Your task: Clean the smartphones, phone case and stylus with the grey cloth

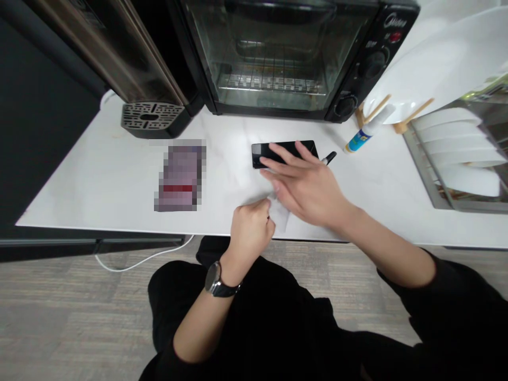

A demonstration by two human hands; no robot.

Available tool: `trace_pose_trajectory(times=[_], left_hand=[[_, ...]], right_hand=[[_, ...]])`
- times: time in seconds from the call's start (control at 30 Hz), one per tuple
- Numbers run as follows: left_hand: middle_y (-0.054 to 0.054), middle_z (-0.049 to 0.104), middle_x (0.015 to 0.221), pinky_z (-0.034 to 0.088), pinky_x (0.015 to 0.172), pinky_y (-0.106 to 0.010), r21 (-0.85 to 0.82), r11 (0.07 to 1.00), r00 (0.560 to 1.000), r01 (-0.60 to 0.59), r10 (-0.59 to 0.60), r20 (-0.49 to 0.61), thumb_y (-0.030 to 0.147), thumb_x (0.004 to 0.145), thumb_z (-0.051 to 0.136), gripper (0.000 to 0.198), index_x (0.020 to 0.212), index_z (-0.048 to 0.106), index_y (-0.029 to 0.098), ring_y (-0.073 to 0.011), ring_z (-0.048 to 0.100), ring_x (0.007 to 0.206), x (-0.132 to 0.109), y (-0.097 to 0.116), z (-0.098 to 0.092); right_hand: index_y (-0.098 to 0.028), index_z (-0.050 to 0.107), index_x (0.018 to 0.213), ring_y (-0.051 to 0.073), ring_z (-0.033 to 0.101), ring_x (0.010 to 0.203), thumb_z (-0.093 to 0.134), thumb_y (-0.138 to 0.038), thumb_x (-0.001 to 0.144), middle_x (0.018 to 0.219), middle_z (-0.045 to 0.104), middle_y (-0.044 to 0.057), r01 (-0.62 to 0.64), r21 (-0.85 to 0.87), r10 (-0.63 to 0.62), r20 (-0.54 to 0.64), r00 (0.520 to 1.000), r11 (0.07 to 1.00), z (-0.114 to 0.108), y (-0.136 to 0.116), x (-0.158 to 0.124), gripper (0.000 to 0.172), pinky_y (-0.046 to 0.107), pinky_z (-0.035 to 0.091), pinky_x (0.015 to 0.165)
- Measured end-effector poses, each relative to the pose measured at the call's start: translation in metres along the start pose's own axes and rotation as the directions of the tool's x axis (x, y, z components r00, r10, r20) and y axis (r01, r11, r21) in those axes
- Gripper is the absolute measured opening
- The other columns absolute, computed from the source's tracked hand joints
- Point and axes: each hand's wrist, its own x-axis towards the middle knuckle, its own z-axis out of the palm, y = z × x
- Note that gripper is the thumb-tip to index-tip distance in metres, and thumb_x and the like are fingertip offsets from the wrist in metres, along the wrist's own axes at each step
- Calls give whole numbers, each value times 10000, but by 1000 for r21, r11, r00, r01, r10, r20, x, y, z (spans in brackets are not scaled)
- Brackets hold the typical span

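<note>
A black smartphone (283, 150) lies flat on the white countertop (226, 159), partly covered by the fingers of my right hand (305, 185). Those fingers are spread and stretched out over it; whether they press on the glass is hard to tell. My left hand (253, 225), with a watch on its wrist, is closed in a fist at the counter's front edge. It grips a thin white tissue (281, 216) that hangs between both hands, partly hidden under my right thumb and palm. Just past my right hand lies a black-tipped pen-like thing (329, 158).
A toaster oven (270, 114) stands behind the phone, beside a machine with a slotted drip tray (148, 119). A blurred, pinkish flat item (180, 174) lies at left. Right are a small bottle with a blue label (359, 139) and a dish rack (426, 174) holding white plates.
</note>
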Motion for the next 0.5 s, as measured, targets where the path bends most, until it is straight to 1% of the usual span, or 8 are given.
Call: trace_pose_trajectory(times=[0.07,0.13,0.2,0.27,0.33,0.4,0.47,0.5], left_hand=[[-56,827,891,501,630,-270,-55,998,1000,0,0,-13,159,1012,538,239,1100,760,161,-189,763,705,1,3,0],[-19,843,1032,518,679,-248,-110,994,1000,-1,-1,-19,210,1058,556,285,1294,716,228,-163,787,783,1,5,0],[-6,842,1063,517,684,-244,-123,992,1000,-3,0,-19,223,1067,560,304,1337,698,250,-153,788,787,1,6,0],[-29,840,966,503,640,-266,-74,997,1000,-2,0,-27,188,1042,549,267,1230,738,193,-171,772,725,1,6,1],[-58,796,774,457,559,-302,-5,1000,1000,-2,2,-31,144,974,533,231,951,762,142,-202,725,608,0,3,2],[-62,711,606,398,500,-325,40,999,1000,-6,6,-19,125,900,523,266,689,678,170,-216,656,502,-1,0,3],[-61,682,570,388,492,-324,42,999,1000,-8,8,-4,123,875,521,289,613,623,191,-213,633,480,-1,-2,2],[-58,691,585,401,499,-319,42,999,1000,-7,7,1,126,882,520,279,637,637,188,-210,640,491,-2,-3,2]], right_hand=[[-207,730,1340,311,459,1546,341,-289,1106,1472,690,53,-74,-7,73,-28,997,997,-7,34,-4,461,662,313,1295],[-188,734,1330,344,448,1548,291,-311,1116,1483,679,79,-124,0,124,-39,991,992,-12,58,-8,508,703,327,1271],[-179,736,1327,355,431,1556,281,-315,1117,1480,680,92,-136,-3,136,-37,990,991,-14,60,-9,519,715,307,1278],[-190,738,1327,338,425,1562,314,-291,1110,1466,692,77,-93,-19,93,-27,995,995,-11,38,-7,487,694,267,1308],[-185,738,1327,311,442,1556,344,-260,1102,1472,689,62,-4,-29,4,-5,1000,1000,-3,3,-1,459,644,262,1329],[-134,714,1357,289,453,1552,340,-254,1107,1488,674,77,77,-19,-76,21,997,997,3,-25,5,465,580,312,1325],[-112,706,1366,286,466,1543,342,-258,1109,1494,668,89,99,-14,-99,26,995,995,6,-33,8,468,556,339,1313],[-116,712,1359,291,475,1537,347,-262,1107,1489,671,92,89,-16,-88,23,996,996,6,-27,8,466,563,341,1310]])
